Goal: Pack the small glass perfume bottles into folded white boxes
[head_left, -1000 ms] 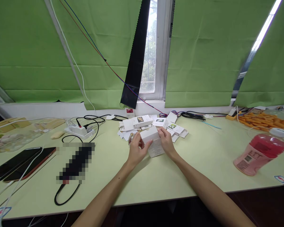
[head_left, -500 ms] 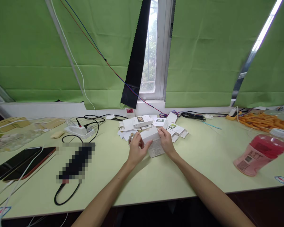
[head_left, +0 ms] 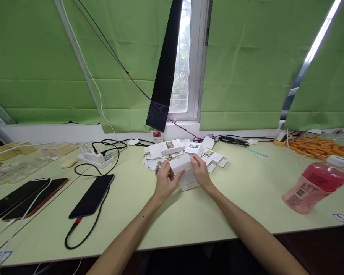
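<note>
Each hand (head_left: 165, 185) grips a box (head_left: 189, 181), table (head_left: 186, 225) below, blinds (head_left: 243, 65) behind.

At five o'clock, the held box (head_left: 189, 181) looks like smooth, matt card. At eight, the phone (head_left: 92, 196) has a glossy, glassy face. Around half past three, the bottle (head_left: 311, 187) is shiny plastic. At two, the blind (head_left: 243, 61) is creased, matt cloth.

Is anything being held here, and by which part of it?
Yes, a white box: the left hand holds its left side, the right hand its right edge, near the top.
</note>
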The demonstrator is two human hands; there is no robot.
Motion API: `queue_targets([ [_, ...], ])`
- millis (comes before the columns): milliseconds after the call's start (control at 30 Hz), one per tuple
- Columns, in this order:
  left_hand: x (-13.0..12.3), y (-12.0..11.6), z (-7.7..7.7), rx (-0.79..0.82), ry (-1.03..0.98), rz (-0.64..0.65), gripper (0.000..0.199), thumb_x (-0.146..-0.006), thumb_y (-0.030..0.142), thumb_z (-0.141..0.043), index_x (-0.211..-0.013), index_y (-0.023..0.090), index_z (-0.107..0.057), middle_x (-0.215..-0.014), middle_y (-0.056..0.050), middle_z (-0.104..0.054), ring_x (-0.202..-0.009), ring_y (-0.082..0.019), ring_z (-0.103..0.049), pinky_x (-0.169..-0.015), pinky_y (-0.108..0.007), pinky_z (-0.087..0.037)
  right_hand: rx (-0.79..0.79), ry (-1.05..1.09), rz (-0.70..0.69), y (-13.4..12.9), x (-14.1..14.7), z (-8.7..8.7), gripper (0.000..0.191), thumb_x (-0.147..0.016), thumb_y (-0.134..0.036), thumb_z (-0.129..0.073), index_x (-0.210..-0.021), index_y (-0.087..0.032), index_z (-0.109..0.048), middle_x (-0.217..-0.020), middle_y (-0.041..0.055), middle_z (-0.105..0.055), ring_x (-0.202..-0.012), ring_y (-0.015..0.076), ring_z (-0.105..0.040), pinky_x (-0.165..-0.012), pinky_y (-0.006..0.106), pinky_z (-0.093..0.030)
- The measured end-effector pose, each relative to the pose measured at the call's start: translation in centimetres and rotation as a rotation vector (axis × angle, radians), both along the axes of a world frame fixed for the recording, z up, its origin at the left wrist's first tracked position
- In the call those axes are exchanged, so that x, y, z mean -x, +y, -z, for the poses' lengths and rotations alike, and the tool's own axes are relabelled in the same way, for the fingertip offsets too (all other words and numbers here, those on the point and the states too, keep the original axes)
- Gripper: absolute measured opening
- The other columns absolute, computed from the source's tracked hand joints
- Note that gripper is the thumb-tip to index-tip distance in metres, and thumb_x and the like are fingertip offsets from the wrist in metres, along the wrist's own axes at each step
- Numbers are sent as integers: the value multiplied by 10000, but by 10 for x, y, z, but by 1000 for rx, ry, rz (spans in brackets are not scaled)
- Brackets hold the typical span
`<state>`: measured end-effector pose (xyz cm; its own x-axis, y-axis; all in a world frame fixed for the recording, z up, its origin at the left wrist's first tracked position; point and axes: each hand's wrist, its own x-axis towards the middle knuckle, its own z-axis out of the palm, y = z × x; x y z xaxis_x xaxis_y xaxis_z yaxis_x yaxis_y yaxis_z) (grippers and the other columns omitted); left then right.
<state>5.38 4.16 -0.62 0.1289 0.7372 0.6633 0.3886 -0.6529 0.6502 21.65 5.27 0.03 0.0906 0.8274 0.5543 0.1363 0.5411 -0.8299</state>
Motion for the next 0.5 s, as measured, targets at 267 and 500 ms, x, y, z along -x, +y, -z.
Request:
queue_targets([
  [267,1,0,0,8,1,-1,217,-898,414,-643,-983,214,-656,-905,-35,-524,-701,-138,-533,-511,-232,-474,-3,-28,11,0,0,0,309,-968,-428,-407,-794,-213,-545,-736,-4,-557,-707,173,-488,-672,285,-366],
  [500,1,1,0,0,8,-3,242,-898,405,-647,-1053,220,-668,-938,-39,-543,-708,-135,-540,-508,-230,-476,-3,-26,-2,-1,0,-1,304,-973,-421,-407,-816,-209,-559,-768,3,-570,-723,177,-498,-681,289,-362],
])
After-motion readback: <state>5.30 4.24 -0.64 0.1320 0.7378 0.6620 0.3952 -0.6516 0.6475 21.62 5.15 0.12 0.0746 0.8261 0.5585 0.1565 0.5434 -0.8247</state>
